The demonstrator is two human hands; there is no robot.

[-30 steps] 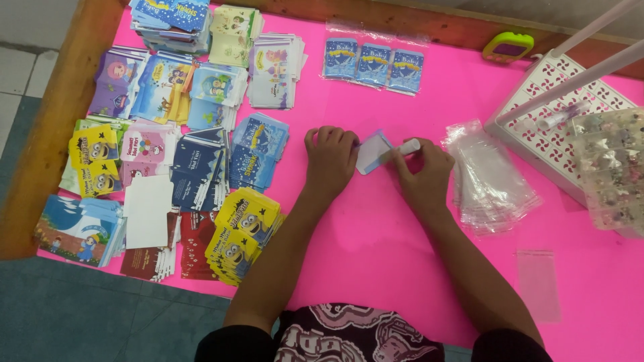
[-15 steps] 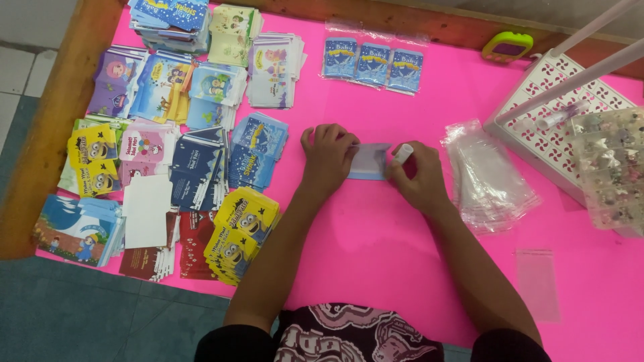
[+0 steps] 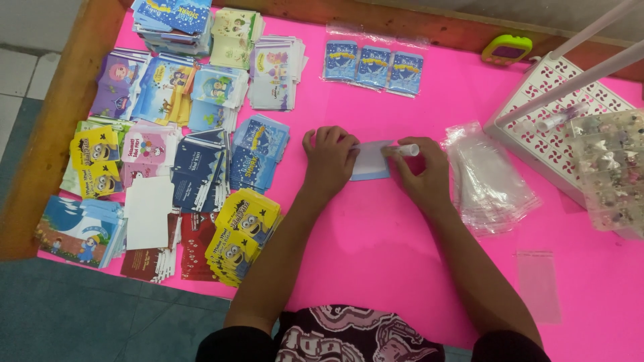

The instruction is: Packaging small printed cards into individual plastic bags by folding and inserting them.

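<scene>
My left hand [image 3: 330, 161] lies palm down on the pink table [image 3: 376, 241] and presses the left edge of a small blue-and-white card [image 3: 373, 162]. My right hand [image 3: 421, 173] holds a small white tube [image 3: 408, 150] against the card's top right corner. The card lies flat between the two hands. Three blue packets in clear sleeves [image 3: 373, 67] lie in a row farther back.
Stacks of colourful printed cards [image 3: 194, 141] cover the table's left side. A pile of clear plastic sleeves [image 3: 488, 178] lies right of my right hand, one loose sleeve [image 3: 538, 284] nearer me. A white basket [image 3: 557, 127], a clear box of small items [image 3: 612, 167] and a green gadget [image 3: 507, 49] sit at right.
The card was lifted and tilted between my hands a second ago. Now it lies flat on the table under my left hand, and my right hand holds the white tube at its corner.
</scene>
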